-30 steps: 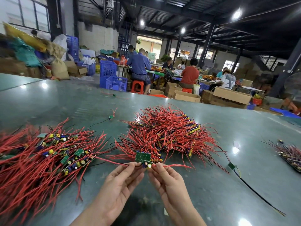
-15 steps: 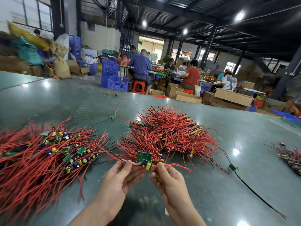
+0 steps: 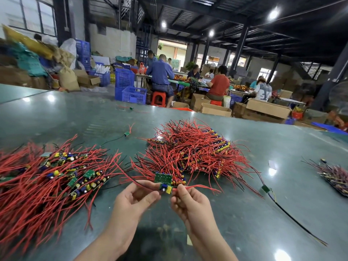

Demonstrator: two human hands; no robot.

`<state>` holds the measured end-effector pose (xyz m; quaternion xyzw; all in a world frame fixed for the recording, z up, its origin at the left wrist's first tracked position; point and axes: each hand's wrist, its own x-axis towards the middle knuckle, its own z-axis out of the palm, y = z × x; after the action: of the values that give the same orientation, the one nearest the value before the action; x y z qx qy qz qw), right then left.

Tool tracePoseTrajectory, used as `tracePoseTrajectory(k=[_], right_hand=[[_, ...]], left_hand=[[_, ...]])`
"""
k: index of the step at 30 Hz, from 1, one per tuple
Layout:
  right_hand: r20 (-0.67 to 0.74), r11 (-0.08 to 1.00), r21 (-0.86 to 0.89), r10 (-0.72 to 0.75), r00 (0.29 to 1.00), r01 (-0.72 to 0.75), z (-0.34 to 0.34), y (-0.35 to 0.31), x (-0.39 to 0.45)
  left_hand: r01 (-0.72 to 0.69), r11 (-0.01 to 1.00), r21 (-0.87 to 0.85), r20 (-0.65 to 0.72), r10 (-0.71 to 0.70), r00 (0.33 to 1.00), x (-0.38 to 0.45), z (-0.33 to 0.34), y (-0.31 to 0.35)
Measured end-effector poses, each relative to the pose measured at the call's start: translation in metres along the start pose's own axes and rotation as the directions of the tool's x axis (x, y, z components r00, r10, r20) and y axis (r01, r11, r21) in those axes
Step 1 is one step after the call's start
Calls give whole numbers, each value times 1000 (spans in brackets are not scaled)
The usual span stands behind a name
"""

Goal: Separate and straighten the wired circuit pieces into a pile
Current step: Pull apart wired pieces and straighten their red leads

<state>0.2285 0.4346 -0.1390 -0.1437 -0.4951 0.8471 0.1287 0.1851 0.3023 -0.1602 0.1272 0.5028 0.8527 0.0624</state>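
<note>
Both hands are raised just above the green bench (image 3: 263,213), meeting around one wired circuit piece (image 3: 163,178). The left hand (image 3: 131,202) has its fingers curled, thumb and fingertips pinching the piece's red wire (image 3: 135,182) just left of the board. The right hand (image 3: 190,202) pinches the red wire that runs out to the right, its thumb and forefinger closed on it right beside the yellow and blue components (image 3: 166,188) under the board. The small green board stands up between the two hands, its flat face toward the camera. Directly beyond the hands, almost touching the held piece, lies a tangled heap (image 3: 192,153) of red-wired pieces. To the left of the left hand spreads a wider pile (image 3: 47,178) of pieces with their red wires fanned outward and their green boards and yellow capacitors clustered in the middle. Well to the right of the right hand, a loose board on a long black lead (image 3: 265,188) lies on the bench, and farther right a smaller bundle (image 3: 335,176) sits at the edge of view. Beyond the left pile a single stray piece (image 3: 127,133) lies alone.
</note>
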Motion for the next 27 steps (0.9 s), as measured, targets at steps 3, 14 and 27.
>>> tracePoseTrajectory(k=[3,14,27], right_hand=[[15,996,49,79,997,-79,1,0,-2],[85,984,48,169,982,-174,18,15,-14],[55,987,22,157,986,-159,14,4,-14]], left_hand=[[-84,995,58,24,83,996,0,-2,0],[-13,975,-221,-141,-19,990,5,3,4],[107,968,-225,31,-103,994,3,2,16]])
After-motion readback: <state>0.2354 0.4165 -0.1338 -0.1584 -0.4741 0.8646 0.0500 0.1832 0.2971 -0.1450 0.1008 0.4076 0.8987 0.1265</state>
